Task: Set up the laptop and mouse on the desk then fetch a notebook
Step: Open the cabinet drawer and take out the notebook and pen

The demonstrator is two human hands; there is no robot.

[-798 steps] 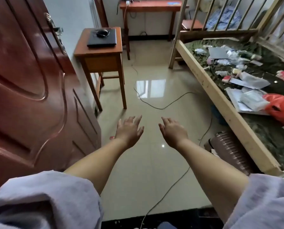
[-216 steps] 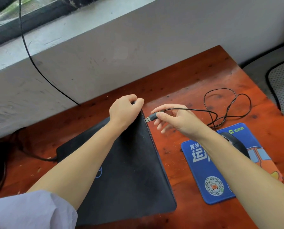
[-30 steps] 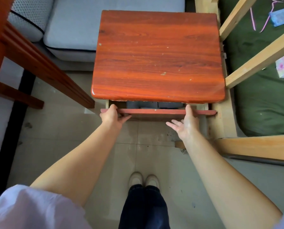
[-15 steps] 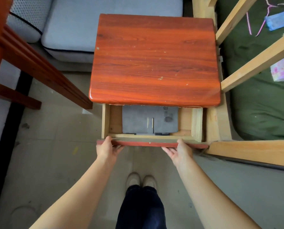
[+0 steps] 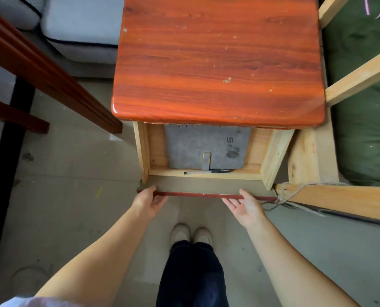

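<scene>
A grey ring-bound notebook [image 5: 195, 145] with a strap loop lies flat in the pulled-out wooden drawer [image 5: 275, 151] of a small red-brown side table [image 5: 217, 58]. A dark pen [image 5: 209, 171] rests against the notebook's near edge. The notebook's far edge is hidden under the tabletop. My left hand [image 5: 148, 202] grips the left end of the red drawer front [image 5: 198, 194]. My right hand [image 5: 245, 206] holds the same front further right, palm up from below. The laptop and mouse are out of view.
A wooden bed frame [image 5: 339, 200] with a green mattress [image 5: 366, 107] stands close on the right. A grey cushioned seat [image 5: 78, 29] sits at the upper left. Dark red desk rails [image 5: 40, 69] cross the left side. My shoes [image 5: 191, 234] stand on the tiled floor below the drawer.
Both hands have pulled the drawer out towards me, from nearly closed one second ago to wide open now, which uncovered the grey notebook and the pen.
</scene>
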